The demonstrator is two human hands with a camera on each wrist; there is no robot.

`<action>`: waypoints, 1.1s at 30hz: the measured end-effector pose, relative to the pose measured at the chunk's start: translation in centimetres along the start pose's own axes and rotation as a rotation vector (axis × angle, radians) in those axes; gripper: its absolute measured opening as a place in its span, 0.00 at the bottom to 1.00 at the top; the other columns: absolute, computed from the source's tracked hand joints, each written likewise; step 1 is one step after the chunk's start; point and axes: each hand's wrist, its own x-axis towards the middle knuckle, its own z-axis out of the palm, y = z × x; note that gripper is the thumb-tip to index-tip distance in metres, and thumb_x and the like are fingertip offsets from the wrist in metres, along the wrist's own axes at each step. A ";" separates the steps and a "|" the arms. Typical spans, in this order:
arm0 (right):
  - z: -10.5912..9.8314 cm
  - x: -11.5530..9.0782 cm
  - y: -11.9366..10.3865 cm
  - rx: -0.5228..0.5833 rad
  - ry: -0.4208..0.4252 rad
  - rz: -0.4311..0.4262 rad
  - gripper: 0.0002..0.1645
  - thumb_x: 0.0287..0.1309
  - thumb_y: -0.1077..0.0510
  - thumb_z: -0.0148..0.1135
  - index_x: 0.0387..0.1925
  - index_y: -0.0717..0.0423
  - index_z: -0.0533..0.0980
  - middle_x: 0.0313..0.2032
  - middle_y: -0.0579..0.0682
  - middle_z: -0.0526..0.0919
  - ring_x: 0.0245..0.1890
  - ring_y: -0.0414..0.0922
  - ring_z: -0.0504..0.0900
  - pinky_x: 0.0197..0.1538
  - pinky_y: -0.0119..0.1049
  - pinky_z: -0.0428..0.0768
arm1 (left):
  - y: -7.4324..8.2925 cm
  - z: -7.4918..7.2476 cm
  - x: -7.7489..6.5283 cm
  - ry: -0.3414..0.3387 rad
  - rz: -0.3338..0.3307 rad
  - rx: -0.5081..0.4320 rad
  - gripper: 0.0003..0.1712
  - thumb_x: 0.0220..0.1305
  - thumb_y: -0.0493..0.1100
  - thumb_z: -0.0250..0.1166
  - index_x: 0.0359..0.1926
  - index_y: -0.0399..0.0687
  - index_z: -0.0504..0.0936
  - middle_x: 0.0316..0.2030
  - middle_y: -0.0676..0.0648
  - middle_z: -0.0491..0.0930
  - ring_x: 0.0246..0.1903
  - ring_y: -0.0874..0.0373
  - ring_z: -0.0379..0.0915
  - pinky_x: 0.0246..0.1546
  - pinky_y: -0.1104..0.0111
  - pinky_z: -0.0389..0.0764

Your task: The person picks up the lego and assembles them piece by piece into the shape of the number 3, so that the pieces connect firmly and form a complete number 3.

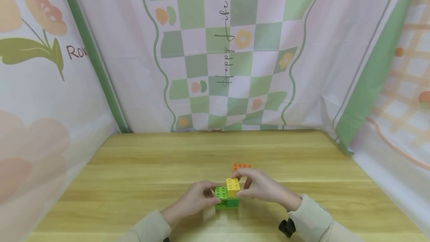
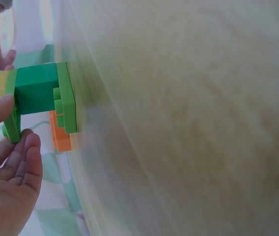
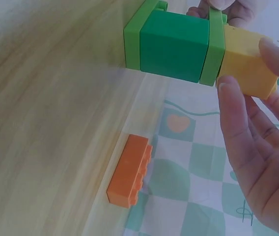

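A small toy-brick stack stands on the table between both hands. Its base is a light green plate point(image 2: 68, 98), bearing a dark green block point(image 3: 174, 46) at the right end. Across that block lies an upper light green plate point(image 1: 220, 192), whose left end juts out over the base. On this plate's right half sits a yellow block point(image 1: 233, 187) with studs up. My left hand point(image 1: 193, 199) pinches the overhanging end, thumb in front and fingers behind. With thumb and fingers at its sides, my right hand point(image 1: 265, 188) grips the yellow block.
Behind the stack, partly hidden by the right hand in the head view, lies an orange brick point(image 3: 128, 169). A black object point(image 1: 287, 227) shows beside the right sleeve. Patterned curtains point(image 1: 231, 47) enclose the wooden table point(image 1: 151, 160) at back and sides.
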 end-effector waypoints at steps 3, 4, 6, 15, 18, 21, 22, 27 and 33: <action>0.0 -0.1 0.2 -0.012 -0.013 -0.006 0.32 0.49 0.53 0.68 0.56 0.59 0.70 0.49 0.56 0.74 0.28 0.38 0.77 0.34 0.34 0.77 | 0.0 0.0 0.0 -0.002 0.006 0.001 0.23 0.53 0.40 0.68 0.51 0.40 0.78 0.34 0.56 0.77 0.31 0.65 0.72 0.35 0.73 0.76; -0.1 -0.1 0.3 -0.016 -0.019 -0.005 0.34 0.49 0.52 0.68 0.57 0.59 0.68 0.50 0.57 0.74 0.28 0.38 0.77 0.35 0.35 0.77 | 0.0 0.0 0.0 -0.002 0.010 0.004 0.23 0.53 0.40 0.68 0.51 0.41 0.78 0.34 0.56 0.77 0.31 0.65 0.72 0.35 0.73 0.76; -0.2 -0.1 0.4 -0.015 -0.030 -0.001 0.38 0.49 0.50 0.68 0.59 0.59 0.66 0.51 0.58 0.73 0.29 0.38 0.77 0.37 0.36 0.77 | -0.1 0.1 0.0 -0.001 0.016 0.008 0.23 0.53 0.40 0.68 0.51 0.41 0.78 0.34 0.56 0.77 0.31 0.65 0.72 0.35 0.73 0.76; -1.3 0.0 1.0 -0.021 -0.023 -0.007 0.40 0.47 0.50 0.69 0.60 0.60 0.65 0.49 0.57 0.74 0.32 0.40 0.77 0.38 0.42 0.78 | -0.2 0.1 0.1 0.004 0.021 0.014 0.23 0.53 0.40 0.68 0.51 0.39 0.77 0.34 0.55 0.77 0.31 0.65 0.72 0.35 0.73 0.76; -1.6 0.1 1.4 -0.013 -0.009 0.006 0.39 0.48 0.51 0.69 0.59 0.60 0.66 0.48 0.60 0.74 0.32 0.41 0.78 0.35 0.38 0.77 | -0.2 0.1 0.1 0.007 0.024 0.019 0.24 0.52 0.40 0.69 0.51 0.38 0.77 0.34 0.55 0.77 0.31 0.66 0.72 0.35 0.73 0.76; -1.9 0.2 1.6 -0.005 0.003 0.045 0.38 0.48 0.52 0.69 0.59 0.58 0.66 0.48 0.61 0.74 0.32 0.43 0.78 0.34 0.37 0.77 | -0.2 0.1 0.1 0.010 0.029 0.023 0.24 0.52 0.40 0.69 0.51 0.38 0.77 0.35 0.55 0.77 0.31 0.66 0.72 0.35 0.74 0.76; -2.0 0.2 1.7 -0.008 0.009 0.056 0.38 0.47 0.52 0.70 0.60 0.58 0.66 0.49 0.60 0.74 0.32 0.43 0.78 0.34 0.38 0.77 | -0.2 0.1 0.1 0.011 0.033 0.025 0.24 0.52 0.40 0.69 0.51 0.38 0.77 0.35 0.54 0.77 0.31 0.66 0.72 0.35 0.74 0.76; -2.4 0.3 2.1 -0.028 0.039 0.094 0.39 0.47 0.52 0.70 0.60 0.57 0.66 0.49 0.60 0.73 0.33 0.45 0.78 0.34 0.39 0.77 | -0.3 0.1 0.2 0.010 0.039 0.019 0.24 0.52 0.40 0.69 0.51 0.38 0.77 0.35 0.53 0.78 0.31 0.66 0.72 0.34 0.74 0.76; -3.0 0.5 3.1 -0.009 0.054 0.089 0.38 0.49 0.56 0.69 0.60 0.61 0.64 0.49 0.64 0.71 0.35 0.47 0.77 0.31 0.37 0.79 | -0.5 0.1 0.1 0.009 0.026 0.012 0.24 0.52 0.40 0.69 0.51 0.39 0.77 0.35 0.55 0.77 0.31 0.66 0.72 0.35 0.74 0.76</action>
